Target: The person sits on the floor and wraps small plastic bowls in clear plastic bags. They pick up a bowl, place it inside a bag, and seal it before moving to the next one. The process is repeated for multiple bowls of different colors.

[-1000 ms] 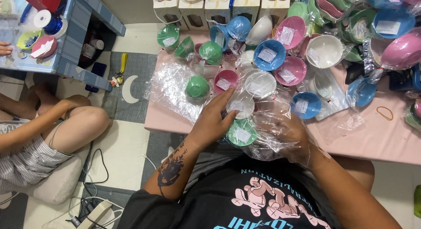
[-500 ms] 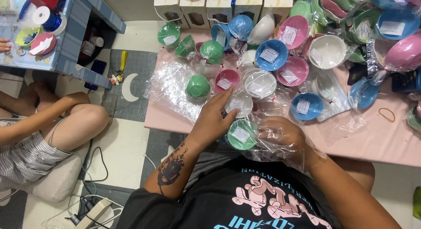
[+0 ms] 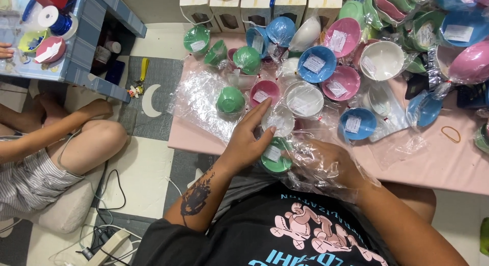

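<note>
A small green bowl (image 3: 276, 156) with a white label sits at the near edge of the pink table (image 3: 438, 164). My left hand (image 3: 247, 141) holds its left side, fingers stretched toward a white bowl (image 3: 281, 121) behind it. My right hand (image 3: 326, 161) is inside a clear plastic bag (image 3: 318, 177) and grips the green bowl from the right, so the bag wraps around that hand. Several more green, pink, blue and white bowls in plastic lie just beyond.
Loose clear bags (image 3: 201, 100) lie at the table's left end. White boxes (image 3: 254, 3) stand along the far edge. A rubber band (image 3: 451, 134) lies at the right. Another person (image 3: 56, 149) sits on the floor at left beside a blue shelf (image 3: 89, 47). Cables (image 3: 109, 215) trail on the floor.
The green bowl has been drawn a little nearer to me, and my right hand has closed on it through the bag. My left hand stays on the bowl.
</note>
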